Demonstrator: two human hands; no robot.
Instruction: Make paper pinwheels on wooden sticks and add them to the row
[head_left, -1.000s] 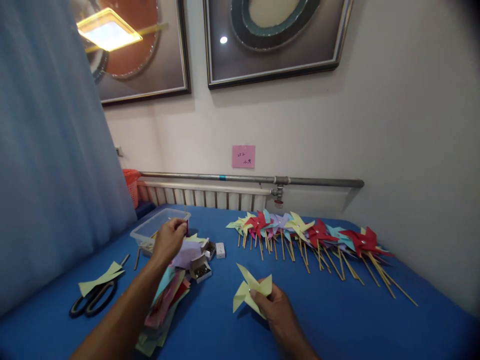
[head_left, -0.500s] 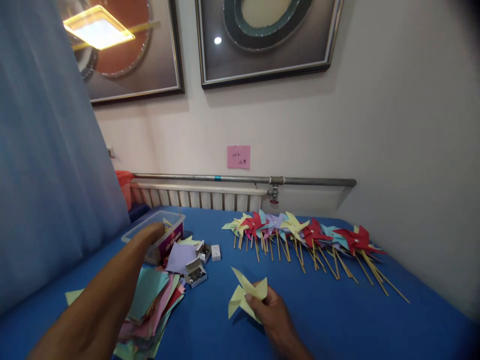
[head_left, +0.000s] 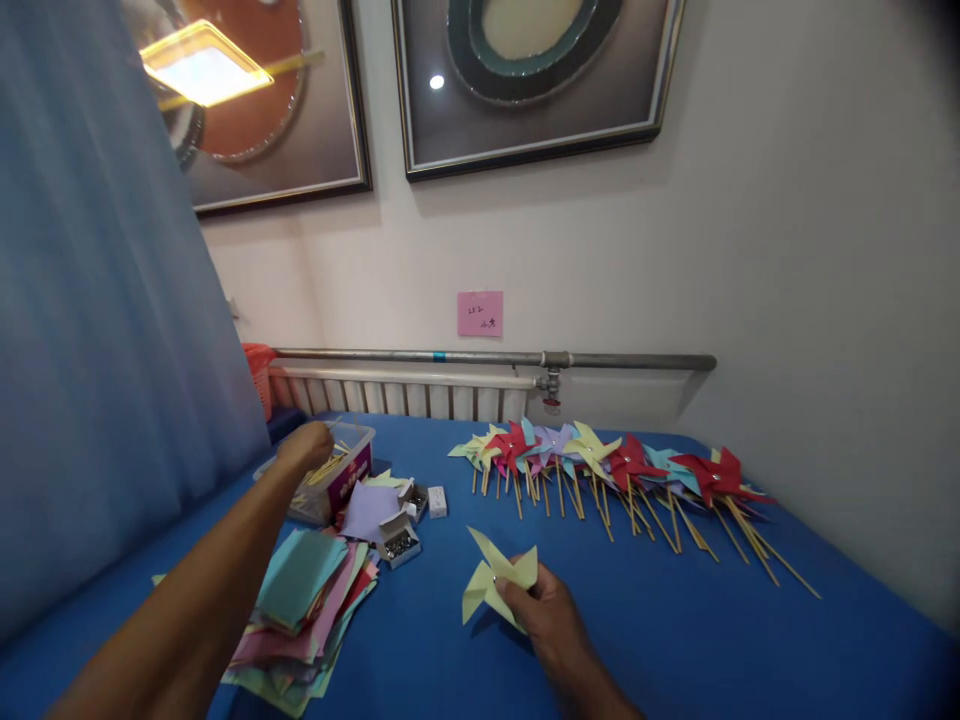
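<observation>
Fingers of right hand point(head_left: 541, 612) pinch yellow pinwheel point(head_left: 496, 580); left hand point(head_left: 304, 447) curls into stick box point(head_left: 330, 478).

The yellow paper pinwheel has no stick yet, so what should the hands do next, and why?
Probably lift one thin wooden stick out of the clear plastic box. The left hand is already over that box, and the folded yellow paper pinwheel in the right hand has no stick, unlike the finished row of pinwheels.

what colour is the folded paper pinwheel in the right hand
Pale yellow-green. The pinwheel shows best in the head view, pinched by the right hand.
</observation>
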